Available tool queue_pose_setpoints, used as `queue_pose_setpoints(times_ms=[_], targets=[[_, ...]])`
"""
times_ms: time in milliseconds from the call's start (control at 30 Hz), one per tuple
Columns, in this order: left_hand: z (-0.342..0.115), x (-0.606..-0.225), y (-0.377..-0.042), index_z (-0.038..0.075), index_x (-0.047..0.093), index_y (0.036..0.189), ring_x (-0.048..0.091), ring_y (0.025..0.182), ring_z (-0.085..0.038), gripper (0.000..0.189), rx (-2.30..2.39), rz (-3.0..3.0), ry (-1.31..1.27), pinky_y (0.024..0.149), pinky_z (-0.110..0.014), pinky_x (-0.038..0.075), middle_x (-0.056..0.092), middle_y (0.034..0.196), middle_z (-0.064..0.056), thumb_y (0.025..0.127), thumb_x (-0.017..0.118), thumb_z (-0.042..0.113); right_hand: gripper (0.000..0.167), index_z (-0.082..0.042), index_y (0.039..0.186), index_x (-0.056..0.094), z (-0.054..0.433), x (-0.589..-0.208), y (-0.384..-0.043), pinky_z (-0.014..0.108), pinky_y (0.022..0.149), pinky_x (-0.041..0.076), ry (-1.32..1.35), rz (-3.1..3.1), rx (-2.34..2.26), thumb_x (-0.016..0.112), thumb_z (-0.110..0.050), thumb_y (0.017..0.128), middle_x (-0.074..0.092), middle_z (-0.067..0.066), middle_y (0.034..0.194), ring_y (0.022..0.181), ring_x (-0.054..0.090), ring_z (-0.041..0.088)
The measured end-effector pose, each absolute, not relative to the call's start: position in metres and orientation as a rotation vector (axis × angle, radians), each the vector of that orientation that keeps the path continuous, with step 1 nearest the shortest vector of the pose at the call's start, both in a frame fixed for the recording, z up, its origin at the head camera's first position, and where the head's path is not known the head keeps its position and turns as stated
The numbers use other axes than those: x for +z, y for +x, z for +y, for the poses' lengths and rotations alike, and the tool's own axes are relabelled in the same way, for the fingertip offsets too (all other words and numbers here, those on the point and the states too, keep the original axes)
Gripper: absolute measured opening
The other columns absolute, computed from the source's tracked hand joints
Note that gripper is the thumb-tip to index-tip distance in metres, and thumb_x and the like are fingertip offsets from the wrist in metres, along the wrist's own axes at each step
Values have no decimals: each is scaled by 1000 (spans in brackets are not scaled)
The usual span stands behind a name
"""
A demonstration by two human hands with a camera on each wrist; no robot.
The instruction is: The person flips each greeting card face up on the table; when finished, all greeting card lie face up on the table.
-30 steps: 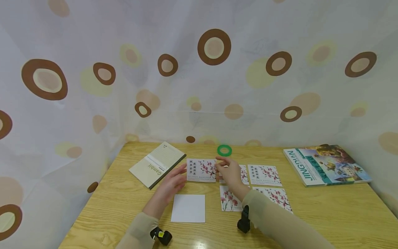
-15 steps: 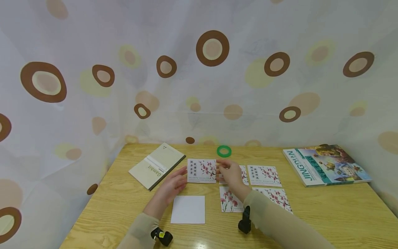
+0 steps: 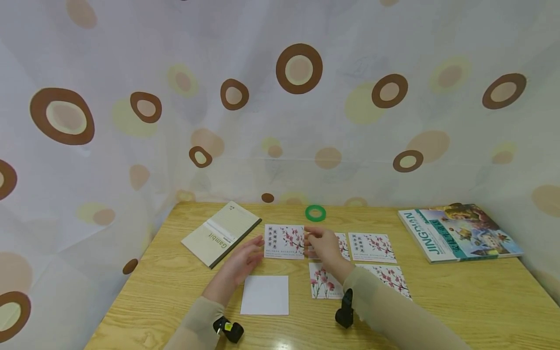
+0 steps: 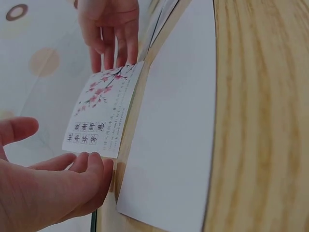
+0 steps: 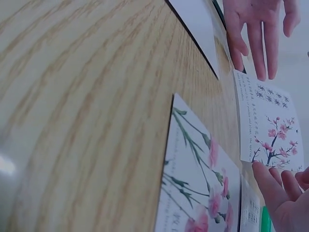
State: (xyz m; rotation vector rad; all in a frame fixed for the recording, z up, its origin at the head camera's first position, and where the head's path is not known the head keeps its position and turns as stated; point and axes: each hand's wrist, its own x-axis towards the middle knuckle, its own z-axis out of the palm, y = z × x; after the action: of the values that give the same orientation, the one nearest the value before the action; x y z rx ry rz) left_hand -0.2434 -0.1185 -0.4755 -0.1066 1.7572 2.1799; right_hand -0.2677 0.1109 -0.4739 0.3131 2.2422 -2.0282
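Note:
A card with plum blossom and Chinese characters (image 3: 284,241) lies between my two hands, left of the other cards. At its left edge, my left hand (image 3: 240,262) touches it with its fingertips. In the left wrist view that hand's thumb (image 4: 19,129) stands away from the card. My right hand (image 3: 325,248) reaches to the opposite edge, fingertips against it, and hides part of another blossom card (image 3: 343,245). Whether the card rests fully on the table cannot be told. Nearer to me lies a blank white card (image 3: 264,295).
Right of my right hand lie two more blossom cards (image 3: 373,247) (image 3: 387,279) and a carnation card (image 3: 323,282). A Gambit notebook (image 3: 221,233) is at the left. Behind are a green tape roll (image 3: 315,213) and, at right, a magazine (image 3: 459,233). A patterned curtain (image 3: 245,131) encloses the table.
The card has shifted slightly to the right and seems to lie a little flatter. My right fingers have come down a little at its edge. The left hand has barely moved.

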Motion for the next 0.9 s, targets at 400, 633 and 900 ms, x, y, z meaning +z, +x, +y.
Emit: queue_pose_setpoints(times_ms=[400,633,900], targets=[[-115,-474,-246,-8,29,151,44,113,-22,56,2182,1755,-144,116,-40,32,31,153,-28,97,41,1,37,1,137,56,112,-475,-269,37,73,63,300,2224,-1987,48,-5,101,63,24,123,86,69,24],[-114,-477,-247,-8,28,151,43,118,-25,55,2186,1731,-158,120,-45,29,30,152,-29,98,39,2,38,0,137,55,112,-475,-270,36,72,63,333,2221,-1965,47,-6,101,63,24,122,88,69,26],[-112,-477,-250,-8,28,151,44,120,-27,55,2184,1726,-170,119,-44,30,33,149,-30,99,41,3,38,-2,137,55,114,-471,-272,34,74,62,330,2233,-1907,45,-9,101,62,23,123,93,67,23]])
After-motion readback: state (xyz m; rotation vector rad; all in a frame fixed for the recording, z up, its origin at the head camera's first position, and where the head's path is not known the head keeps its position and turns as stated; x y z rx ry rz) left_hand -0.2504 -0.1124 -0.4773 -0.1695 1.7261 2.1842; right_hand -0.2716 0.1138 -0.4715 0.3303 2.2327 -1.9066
